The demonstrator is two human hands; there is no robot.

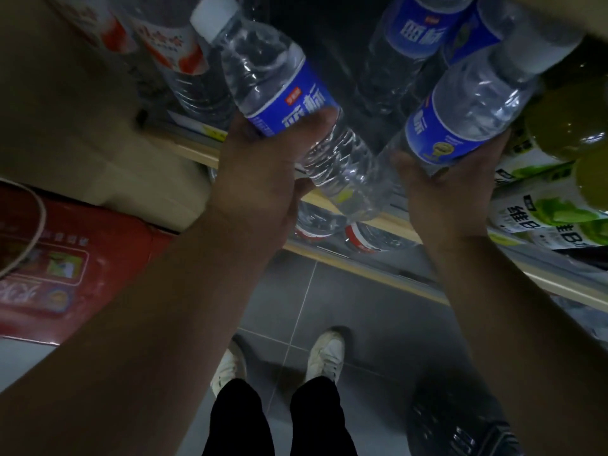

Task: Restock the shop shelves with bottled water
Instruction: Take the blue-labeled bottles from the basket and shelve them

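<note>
My left hand [260,179] grips a clear water bottle with a blue label and white cap [263,70], tilted with its cap up and to the left. My right hand [450,192] grips a second blue-label water bottle [473,106], tilted with its cap to the upper right. Both bottles are held in front of a wooden-edged shelf [391,222]. More blue-label bottles [411,31] stand further back on that shelf. The two held bottles' bases nearly meet between my hands.
Red-and-white labelled bottles [171,44] stand at the shelf's left. Green drinks with white-green labels [559,205] fill the right side. Red-capped bottles [358,235] sit on the shelf below. A red carton [75,258] and beige box [65,110] lie left. A bottle pack [460,429] rests on the grey tiled floor.
</note>
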